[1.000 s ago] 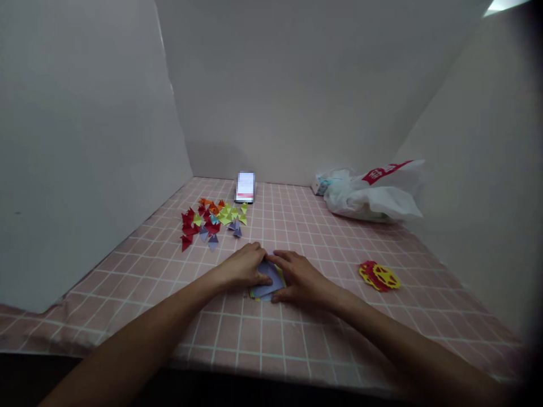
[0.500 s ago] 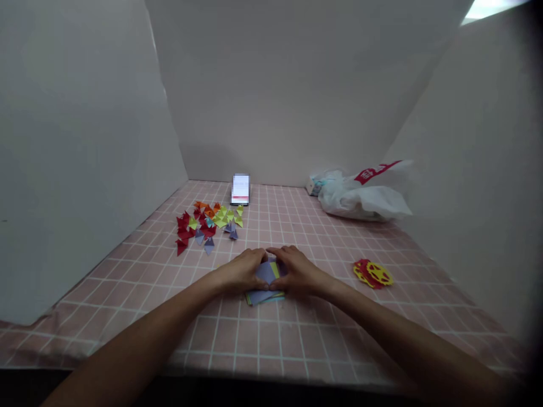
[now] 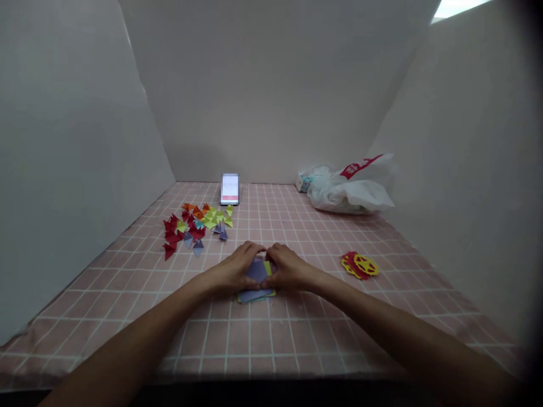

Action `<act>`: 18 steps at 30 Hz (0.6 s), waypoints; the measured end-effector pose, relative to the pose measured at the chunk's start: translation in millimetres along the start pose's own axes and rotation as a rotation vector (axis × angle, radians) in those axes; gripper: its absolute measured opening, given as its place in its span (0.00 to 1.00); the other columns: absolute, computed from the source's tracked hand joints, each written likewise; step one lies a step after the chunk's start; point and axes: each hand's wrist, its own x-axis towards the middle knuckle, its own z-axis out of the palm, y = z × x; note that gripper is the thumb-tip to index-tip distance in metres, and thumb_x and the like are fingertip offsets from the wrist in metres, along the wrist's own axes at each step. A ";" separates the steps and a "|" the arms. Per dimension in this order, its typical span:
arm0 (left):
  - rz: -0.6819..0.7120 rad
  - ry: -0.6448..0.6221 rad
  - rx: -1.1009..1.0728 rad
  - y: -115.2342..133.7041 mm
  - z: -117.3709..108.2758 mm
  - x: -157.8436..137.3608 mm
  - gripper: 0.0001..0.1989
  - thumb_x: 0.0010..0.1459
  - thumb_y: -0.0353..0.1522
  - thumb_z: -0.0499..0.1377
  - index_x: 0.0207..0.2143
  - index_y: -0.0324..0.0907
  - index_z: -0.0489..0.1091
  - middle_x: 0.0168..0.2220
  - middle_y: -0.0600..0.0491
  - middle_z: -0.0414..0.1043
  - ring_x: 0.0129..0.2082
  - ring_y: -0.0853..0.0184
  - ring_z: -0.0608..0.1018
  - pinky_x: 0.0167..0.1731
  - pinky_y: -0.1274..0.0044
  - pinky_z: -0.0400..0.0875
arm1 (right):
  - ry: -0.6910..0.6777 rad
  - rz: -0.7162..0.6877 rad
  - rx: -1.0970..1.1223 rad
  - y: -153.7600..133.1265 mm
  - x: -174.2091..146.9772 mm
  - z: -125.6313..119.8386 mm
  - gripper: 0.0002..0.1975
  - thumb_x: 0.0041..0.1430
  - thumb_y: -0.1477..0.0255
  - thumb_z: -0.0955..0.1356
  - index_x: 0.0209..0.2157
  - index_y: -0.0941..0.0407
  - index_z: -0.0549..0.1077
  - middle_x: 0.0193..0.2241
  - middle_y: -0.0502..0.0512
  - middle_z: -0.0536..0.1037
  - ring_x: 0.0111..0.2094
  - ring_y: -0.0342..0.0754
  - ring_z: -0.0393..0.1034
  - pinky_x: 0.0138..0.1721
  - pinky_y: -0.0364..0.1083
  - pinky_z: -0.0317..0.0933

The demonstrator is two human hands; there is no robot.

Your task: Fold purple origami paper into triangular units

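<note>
Purple, yellow and light blue paper squares [image 3: 257, 271] lie in a loose pile between my two hands, at the middle of the near table. My left hand [image 3: 237, 269] curves around the pile's left side, its thumb on the near part. From the right side my right hand [image 3: 289, 270] grips it the same way, and both sets of fingertips almost meet at the far edge. The lower sheets stick out towards me below the thumbs, slightly fanned. The hands hide the pile's sides.
Folded paper pieces [image 3: 197, 223] in red, orange, yellow and purple are spread at the left. Behind them stands a phone [image 3: 229, 189] with a lit screen. Red and yellow gear-like discs [image 3: 360, 265] lie at the right, and a white plastic bag [image 3: 350, 192] sits at the back right.
The whole view has shifted, so things appear further left. Both hands stay around the paper pile, whose near sheets stick out a little less and look more even.
</note>
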 end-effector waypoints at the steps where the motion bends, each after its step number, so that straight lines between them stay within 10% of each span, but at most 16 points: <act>1: -0.012 -0.006 -0.024 -2.5 0.2 0.0 0.38 0.46 0.32 0.69 0.59 0.46 0.61 0.59 0.42 0.65 0.58 0.52 0.69 0.56 0.61 0.64 | -0.014 0.017 0.072 0.4 -1.0 -1.0 0.20 0.44 0.65 0.78 0.36 0.57 0.71 0.38 0.59 0.75 0.39 0.55 0.69 0.37 0.50 0.63; 8: -0.112 -0.052 -0.046 0.3 -2.3 -0.3 0.41 0.45 0.32 0.68 0.62 0.46 0.59 0.52 0.44 0.74 0.43 0.54 0.78 0.38 0.69 0.71 | 0.029 0.012 0.555 8.9 -5.3 2.2 0.22 0.50 0.77 0.74 0.46 0.56 0.68 0.40 0.56 0.76 0.39 0.50 0.72 0.39 0.47 0.67; 13: -0.021 -0.018 -0.130 12.6 -3.9 2.2 0.37 0.48 0.27 0.65 0.61 0.47 0.60 0.58 0.43 0.69 0.51 0.53 0.75 0.48 0.65 0.70 | 0.059 -0.059 0.394 7.0 -1.1 8.5 0.22 0.43 0.77 0.77 0.43 0.57 0.75 0.44 0.59 0.78 0.43 0.55 0.72 0.46 0.52 0.66; 18: 0.063 0.183 -0.106 10.9 -5.4 4.7 0.33 0.51 0.25 0.63 0.59 0.49 0.61 0.54 0.45 0.69 0.51 0.56 0.74 0.51 0.63 0.69 | -0.037 0.017 0.782 5.1 -0.5 10.1 0.05 0.54 0.77 0.68 0.35 0.58 0.74 0.27 0.50 0.76 0.27 0.46 0.70 0.30 0.44 0.64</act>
